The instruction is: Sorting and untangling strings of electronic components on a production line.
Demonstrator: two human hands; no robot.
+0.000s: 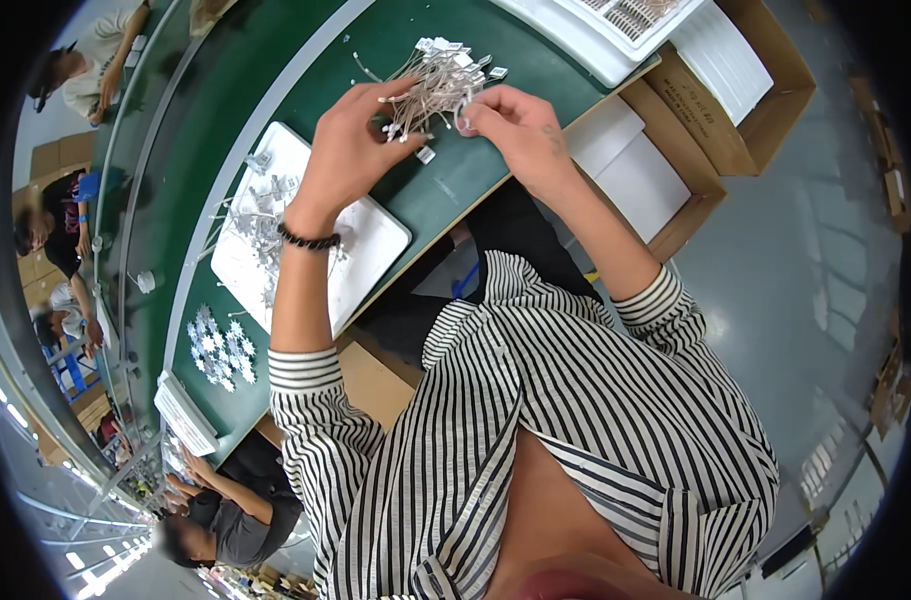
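A tangled pile of thin pale cables with small white connectors [445, 75] lies on the green worktable [440, 190]. My left hand [355, 145] curves around the pile's left side, thumb and fingers apart, its fingertips touching the cables. At the pile's right edge my right hand [520, 125] is closed in a pinch on a cable end; a small white bit shows at the fingertips. One loose white connector [425, 155] rests just below the pile, near my left thumb. The rest of what the right fingers hold is hidden.
A white tray [375, 240] with more cables sits under my left forearm. Beyond are small star-shaped white pieces [220, 345] and a white box [185, 412]. At right stand a white tray of parts [615, 60] and cardboard boxes [700, 110]. Several people work nearby along a conveyor.
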